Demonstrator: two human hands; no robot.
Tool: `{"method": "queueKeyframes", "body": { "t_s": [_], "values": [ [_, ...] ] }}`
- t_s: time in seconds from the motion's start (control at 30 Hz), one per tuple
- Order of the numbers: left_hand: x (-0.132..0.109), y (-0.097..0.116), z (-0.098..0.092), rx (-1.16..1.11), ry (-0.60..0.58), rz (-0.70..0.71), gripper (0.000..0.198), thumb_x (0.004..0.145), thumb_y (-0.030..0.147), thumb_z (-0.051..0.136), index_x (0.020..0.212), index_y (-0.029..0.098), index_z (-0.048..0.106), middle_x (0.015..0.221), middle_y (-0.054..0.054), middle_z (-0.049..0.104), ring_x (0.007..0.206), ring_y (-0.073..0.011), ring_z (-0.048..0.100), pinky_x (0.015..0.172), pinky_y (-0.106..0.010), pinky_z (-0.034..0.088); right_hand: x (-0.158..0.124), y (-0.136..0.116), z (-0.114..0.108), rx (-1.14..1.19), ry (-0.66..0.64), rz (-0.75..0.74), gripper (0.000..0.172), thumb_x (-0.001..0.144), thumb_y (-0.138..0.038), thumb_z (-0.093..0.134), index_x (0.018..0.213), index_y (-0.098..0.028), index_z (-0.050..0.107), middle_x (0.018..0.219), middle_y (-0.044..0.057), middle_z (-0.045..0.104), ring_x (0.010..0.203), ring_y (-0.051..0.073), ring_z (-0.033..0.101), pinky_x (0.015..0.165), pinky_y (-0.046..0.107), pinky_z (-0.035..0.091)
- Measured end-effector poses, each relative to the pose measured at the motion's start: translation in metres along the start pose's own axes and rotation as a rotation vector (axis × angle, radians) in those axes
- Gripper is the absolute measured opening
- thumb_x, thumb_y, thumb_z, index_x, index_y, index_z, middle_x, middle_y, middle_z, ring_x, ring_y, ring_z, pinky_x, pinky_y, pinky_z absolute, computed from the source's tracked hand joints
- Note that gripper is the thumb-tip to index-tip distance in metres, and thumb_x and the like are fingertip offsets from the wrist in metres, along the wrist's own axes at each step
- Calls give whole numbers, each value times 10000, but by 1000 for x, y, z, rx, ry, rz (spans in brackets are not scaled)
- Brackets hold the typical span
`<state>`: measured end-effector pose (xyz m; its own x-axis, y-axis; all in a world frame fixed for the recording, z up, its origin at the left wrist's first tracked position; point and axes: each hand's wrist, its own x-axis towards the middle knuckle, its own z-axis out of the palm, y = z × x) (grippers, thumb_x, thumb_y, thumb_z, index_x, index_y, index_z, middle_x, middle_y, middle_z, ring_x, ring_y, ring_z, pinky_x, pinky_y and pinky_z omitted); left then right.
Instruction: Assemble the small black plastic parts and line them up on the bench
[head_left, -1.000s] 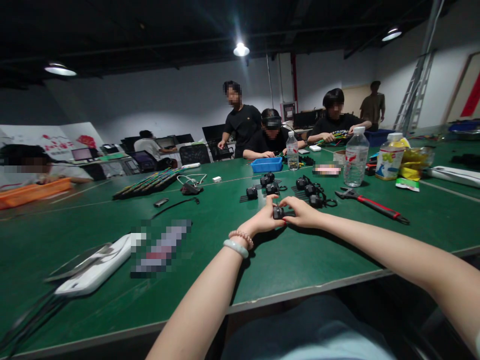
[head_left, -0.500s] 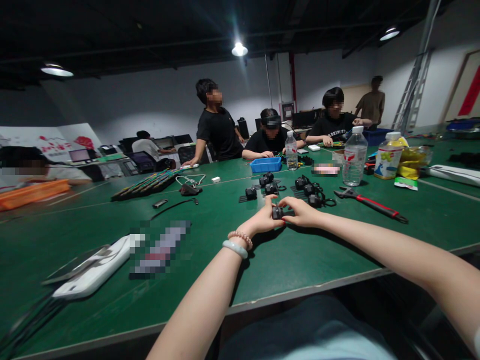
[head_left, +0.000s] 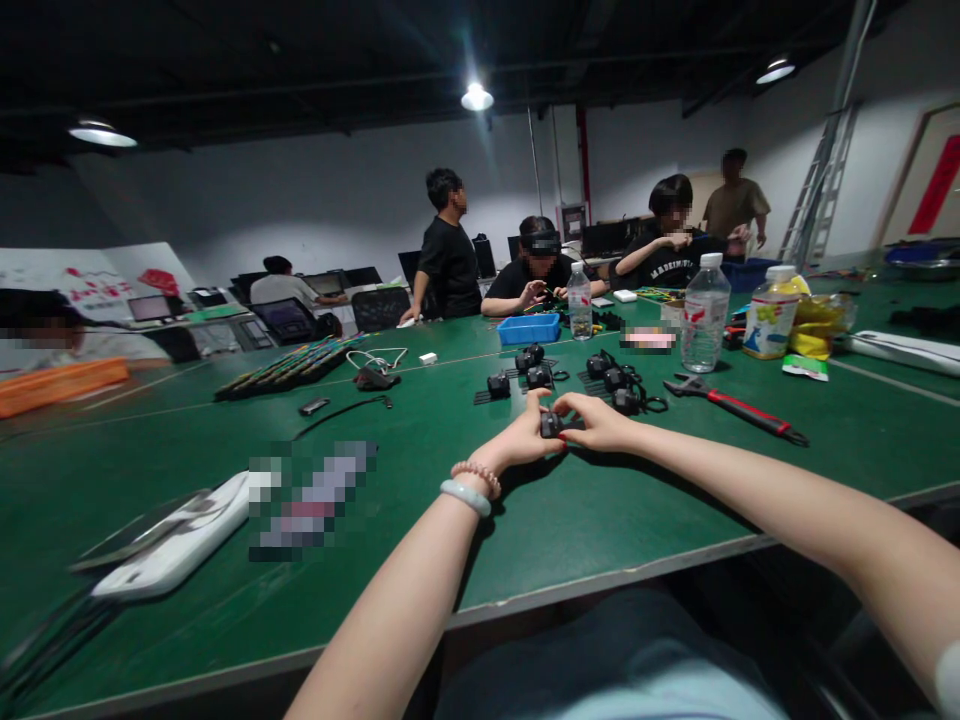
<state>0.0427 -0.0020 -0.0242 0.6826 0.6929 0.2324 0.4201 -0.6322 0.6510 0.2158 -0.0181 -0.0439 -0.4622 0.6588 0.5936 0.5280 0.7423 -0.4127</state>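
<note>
Between my two hands, low over the green table [head_left: 600, 530], is a small black part [head_left: 551, 425]. My left hand [head_left: 523, 432] has its fingers round the part's left side. On the right side, the thumb and fingers of my right hand [head_left: 600, 422] pinch the same part. Just beyond my hands lie similar black parts in two groups, a left group [head_left: 538, 376] and a right group [head_left: 615, 378] with black rings. My fingers hide some of the held part.
An adjustable wrench [head_left: 739, 408] lies right of my hands. Beyond stand a blue tray [head_left: 529, 329], a water bottle [head_left: 703, 315] and a juice bottle [head_left: 772, 318]. A white power strip [head_left: 180, 545] and cables lie left. Several people are across the table.
My hands keep hold of the black part, with more of its right end showing. Across the table, a seated person's hands have risen, and the standing people have shifted.
</note>
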Motion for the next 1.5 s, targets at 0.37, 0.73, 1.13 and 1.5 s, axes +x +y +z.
{"method": "queueKeyframes", "body": {
  "t_s": [0.37,0.73,1.13,1.5],
  "values": [
    [0,1,1,-43,-13,-10,708,593,208,601,1161,176,180,924,-53,465,719,-123,500,656,-273,419,2,3,0,51,-32,17,278,652,-201,550,914,-156,468,859,34,539,758,132,508,663,257,410],
    [0,2,0,-7,-12,8,671,609,204,588,1145,185,185,902,-37,466,722,-116,493,656,-252,407,3,3,1,147,-52,80,286,642,-185,563,908,-159,461,832,27,543,692,118,523,612,254,425],
    [-2,3,0,10,7,14,692,595,194,584,1154,190,176,904,-30,445,723,-117,488,663,-263,406,3,-6,-7,-76,-21,-108,321,650,-209,560,950,-151,461,908,72,505,828,170,480,731,313,400],
    [-2,4,1,19,44,-6,725,562,215,614,1155,183,199,874,-12,416,714,-127,481,704,-314,412,6,-19,-57,-491,122,-113,225,778,-278,388,938,-155,489,840,105,498,817,221,445,734,357,352]
  ]
}}
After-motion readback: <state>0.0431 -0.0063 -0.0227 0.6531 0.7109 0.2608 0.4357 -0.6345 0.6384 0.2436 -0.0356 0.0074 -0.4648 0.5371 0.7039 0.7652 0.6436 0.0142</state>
